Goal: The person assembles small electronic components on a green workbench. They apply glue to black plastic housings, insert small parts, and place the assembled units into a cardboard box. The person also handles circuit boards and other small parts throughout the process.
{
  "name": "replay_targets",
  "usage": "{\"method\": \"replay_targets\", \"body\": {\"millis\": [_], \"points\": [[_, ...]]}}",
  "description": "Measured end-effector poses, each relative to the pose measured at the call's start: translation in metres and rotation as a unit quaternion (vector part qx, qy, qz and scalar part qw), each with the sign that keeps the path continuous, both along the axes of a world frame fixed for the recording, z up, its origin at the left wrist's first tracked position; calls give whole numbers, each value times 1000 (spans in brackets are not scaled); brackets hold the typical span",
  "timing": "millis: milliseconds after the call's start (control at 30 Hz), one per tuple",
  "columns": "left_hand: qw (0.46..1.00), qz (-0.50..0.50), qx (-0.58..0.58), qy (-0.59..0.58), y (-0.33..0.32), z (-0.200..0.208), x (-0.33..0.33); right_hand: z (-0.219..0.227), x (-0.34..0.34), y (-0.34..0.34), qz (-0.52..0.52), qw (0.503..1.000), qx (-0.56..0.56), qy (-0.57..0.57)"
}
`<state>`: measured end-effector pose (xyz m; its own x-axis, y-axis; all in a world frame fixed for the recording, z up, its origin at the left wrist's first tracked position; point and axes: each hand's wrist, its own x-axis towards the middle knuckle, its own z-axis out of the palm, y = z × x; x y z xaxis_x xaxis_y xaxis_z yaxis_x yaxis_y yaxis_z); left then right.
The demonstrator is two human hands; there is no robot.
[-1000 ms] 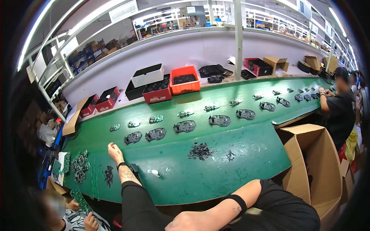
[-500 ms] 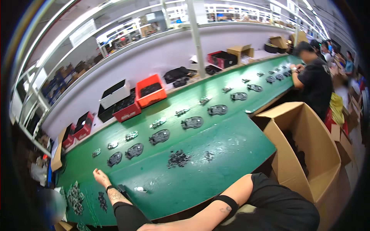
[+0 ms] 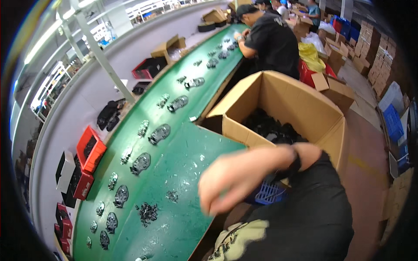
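My right hand (image 3: 235,178), blurred by motion, hangs over the right edge of the green tabletop (image 3: 196,148), fingers bent downward. Whether it holds anything does not show. My left hand is out of the picture. Just beyond the right hand stands an open cardboard box (image 3: 244,130) with black plastic parts (image 3: 272,126) inside. Left of the hand lie a heap of small black pieces (image 3: 148,213) and a smaller heap (image 3: 172,196). Black shells shaped like computer mouse bases (image 3: 141,163) line the green belt (image 3: 167,126), each near a small circuit board (image 3: 126,155).
Red bins (image 3: 90,150) and a white bin (image 3: 65,171) stand along the belt's far side. A blue basket (image 3: 270,193) shows below my forearm. Ahead, a person in black (image 3: 276,43) works at the belt. Cartons (image 3: 333,93) stand on the right.
My view has swung to the right. My right hand has come up into the picture beside the cardboard box. My left hand, earlier over the belt's near left end, has left the picture.
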<state>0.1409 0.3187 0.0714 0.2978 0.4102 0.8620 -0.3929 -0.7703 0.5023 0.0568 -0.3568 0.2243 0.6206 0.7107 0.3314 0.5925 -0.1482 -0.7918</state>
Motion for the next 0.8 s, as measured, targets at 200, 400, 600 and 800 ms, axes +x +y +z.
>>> {"method": "replay_targets", "body": {"millis": [200, 400, 600, 800], "points": [[952, -149, 265, 19, -207, 38, -75, -56, -27, -229, -517, 821, 107, 219], [817, -375, 147, 412, -290, -41, -114, -280, -127, -367, -730, 533, 41, 425], [781, -378, 298, 397, -331, -23, -111, -380, -202, -327, -809, 246, -153, 511], [734, -433, 242, 463, -359, -47, -103, -491, -269, -343, -788, 379, 166, 456]]}}
